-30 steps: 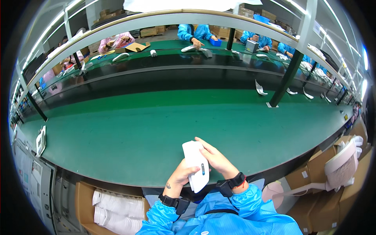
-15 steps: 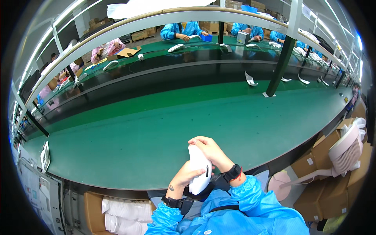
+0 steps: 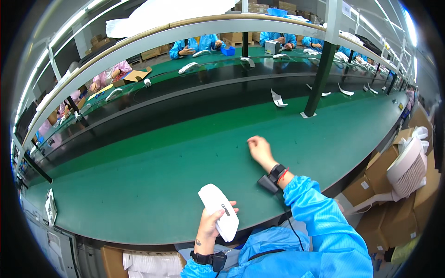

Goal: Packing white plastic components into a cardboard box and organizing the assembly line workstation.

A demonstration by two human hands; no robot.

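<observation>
Near the table's front edge, my left hand (image 3: 211,223) grips a white curved plastic housing (image 3: 219,211) with a small dark oval slot. The thumb lies on its face beside the slot, and fingertips show at the right edge. The housing is held tilted, its upper end leaning left. Reaching forward over the green tabletop (image 3: 153,185), my right hand (image 3: 260,150) is off the housing. Its fingers are curled together and point down close to the surface; what they hold, if anything, is too small to make out. Tiny dark specks (image 3: 238,147) lie on the table nearby.
A dark post (image 3: 320,81) stands on the table ahead, with a white curved shell (image 3: 278,98) left of it. Below the front edge sits a carton of stacked white parts (image 3: 153,264). A pink fan (image 3: 408,167) and cartons stand right. Co-workers (image 3: 199,45) sit across the line.
My right hand has let go of the white housing and moved forward and right to the tabletop. My left hand still holds the housing, now lower and further left. The view has shifted slightly.
</observation>
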